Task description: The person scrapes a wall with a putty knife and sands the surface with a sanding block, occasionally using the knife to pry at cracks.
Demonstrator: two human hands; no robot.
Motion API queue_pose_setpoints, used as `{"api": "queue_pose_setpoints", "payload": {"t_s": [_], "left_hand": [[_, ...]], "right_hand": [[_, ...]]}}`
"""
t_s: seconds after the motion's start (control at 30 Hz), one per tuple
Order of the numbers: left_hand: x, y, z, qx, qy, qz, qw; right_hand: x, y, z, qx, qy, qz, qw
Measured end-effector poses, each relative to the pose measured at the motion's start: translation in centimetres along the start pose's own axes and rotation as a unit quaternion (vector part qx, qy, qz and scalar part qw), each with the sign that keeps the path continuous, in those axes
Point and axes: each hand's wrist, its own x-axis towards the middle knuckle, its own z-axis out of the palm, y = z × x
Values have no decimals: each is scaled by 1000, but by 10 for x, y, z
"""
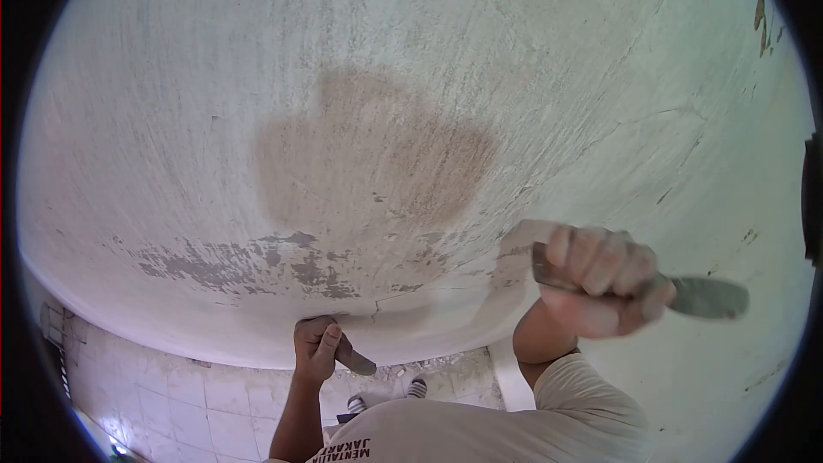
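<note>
My right hand (604,281), slightly blurred, is closed around a scraper (710,297). A rounded grey-green end of it sticks out to the right of the fist, and a dark flat end shows on the left, over the wall. Lower down, my left hand (314,350) grips a second grey-brown tool (357,363), its blunt end pointing down and to the right. The fingers hide most of that tool, and I cannot tell its kind. In front of both hands stands a whitish wall (171,146) with a damp brown patch (369,154) and worn grey spots (321,274) beneath it.
Cracks (591,146) run across the wall on the right, with chipped spots (760,17) at the upper right. Below lies a pale tiled floor (184,407) with debris (446,364) along the wall's foot. My striped footwear (417,388) shows at the bottom. A dark object (812,197) sits at the right edge.
</note>
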Motion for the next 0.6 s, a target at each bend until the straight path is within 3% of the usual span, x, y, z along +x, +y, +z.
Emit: {"api": "queue_pose_setpoints", "payload": {"t_s": [0.07,0.13,0.33,0.4,0.47,0.57,0.6], "left_hand": [[0,-1,0,17,4,-10,1000],[0,-3,-1,22,6,-15,1000],[1,-10,-4,21,2,34,999],[0,-9,-3,8,2,30,1000],[-1,-3,-1,6,0,-6,1000],[-1,-6,-3,-7,-9,5,1000],[0,-7,-4,-13,-13,20,1000]], "right_hand": [[4,-7,2,-1,-60,-27,998],[-1,3,-2,-71,-36,47,996],[1,0,1,5,-35,-24,999],[-4,9,-3,-60,-15,-24,998],[-8,19,-13,-50,-10,59,997],[-8,10,-20,25,-63,-20,997],[-3,7,-4,29,-30,-38,998]]}}
